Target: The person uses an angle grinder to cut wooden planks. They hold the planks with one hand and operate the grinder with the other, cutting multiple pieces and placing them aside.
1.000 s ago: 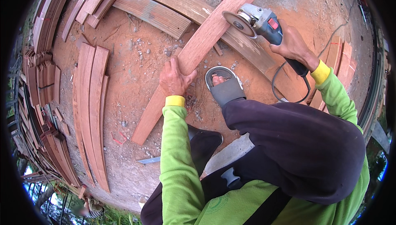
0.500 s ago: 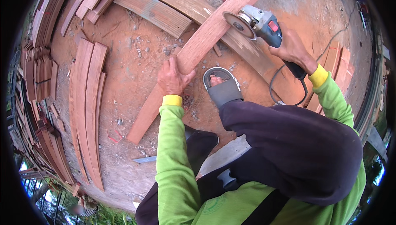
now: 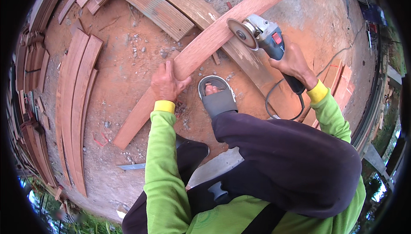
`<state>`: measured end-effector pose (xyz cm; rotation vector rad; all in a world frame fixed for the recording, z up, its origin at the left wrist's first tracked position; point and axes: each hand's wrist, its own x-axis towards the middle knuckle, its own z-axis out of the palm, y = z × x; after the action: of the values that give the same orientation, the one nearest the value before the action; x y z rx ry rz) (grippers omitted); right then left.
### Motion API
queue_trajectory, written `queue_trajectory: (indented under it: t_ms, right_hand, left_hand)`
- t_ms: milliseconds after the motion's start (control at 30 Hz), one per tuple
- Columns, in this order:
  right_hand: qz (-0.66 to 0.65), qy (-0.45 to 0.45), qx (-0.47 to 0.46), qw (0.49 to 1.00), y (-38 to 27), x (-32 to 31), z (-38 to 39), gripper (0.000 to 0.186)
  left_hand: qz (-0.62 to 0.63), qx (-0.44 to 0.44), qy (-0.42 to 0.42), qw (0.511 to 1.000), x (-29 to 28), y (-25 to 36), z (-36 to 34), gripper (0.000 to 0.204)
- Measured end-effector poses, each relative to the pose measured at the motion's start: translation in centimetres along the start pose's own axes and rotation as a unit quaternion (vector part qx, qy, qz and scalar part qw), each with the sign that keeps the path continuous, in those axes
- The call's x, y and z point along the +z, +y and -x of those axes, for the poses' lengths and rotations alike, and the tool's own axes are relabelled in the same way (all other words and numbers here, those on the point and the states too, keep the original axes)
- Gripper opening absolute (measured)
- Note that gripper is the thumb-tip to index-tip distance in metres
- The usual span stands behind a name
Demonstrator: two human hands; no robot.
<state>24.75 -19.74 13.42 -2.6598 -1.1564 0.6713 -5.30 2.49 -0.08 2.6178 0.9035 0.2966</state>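
Observation:
A long reddish-brown wooden plank (image 3: 205, 47) runs diagonally across the middle, from lower left to upper right. My left hand (image 3: 167, 82) is closed around its lower part, thumb on the near side. My right hand (image 3: 293, 62) grips an angle grinder (image 3: 267, 34) with a blue-black body and a red switch. The grinder's round disc (image 3: 242, 34) is at the plank's right-hand edge; whether it touches the wood is hard to tell. Beneath, the plank crosses a weathered board (image 3: 248, 62) lying on the ground.
My sandalled foot (image 3: 219, 99) is just below the plank. The grinder's black cord (image 3: 270, 101) loops by my right knee and trails off right. Planks lie in a row at left (image 3: 77, 109), and a board pile (image 3: 338, 86) lies at right. Small stones dot the orange dirt.
The whole scene has shifted left in the picture as the view moved. Both hands keep their holds, and the grinder's disc stays beside the plank's edge.

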Motion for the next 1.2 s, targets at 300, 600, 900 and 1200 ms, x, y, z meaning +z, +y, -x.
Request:
queue_trajectory:
  t_ms: [300, 600, 900, 1200]
  right_hand:
    - [0.001, -0.007, 0.013, 1.000, -0.30, -0.16, -0.09, 0.064]
    - [0.006, -0.016, 0.015, 1.000, -0.37, -0.19, -0.15, 0.065]
    - [-0.014, 0.002, -0.005, 1.000, -0.10, 0.04, -0.17, 0.064]
    - [-0.019, -0.011, 0.020, 1.000, -0.49, -0.25, -0.19, 0.064]
  left_hand:
    - [-0.012, -0.004, -0.007, 1.000, -0.21, 0.29, -0.04, 0.066]
    - [-0.004, -0.028, -0.039, 0.999, -0.47, 0.40, -0.04, 0.072]
    - [-0.007, 0.000, 0.001, 1.000, -0.31, 0.28, -0.12, 0.066]
    - [-0.005, 0.003, -0.003, 1.000, -0.23, 0.36, -0.17, 0.067]
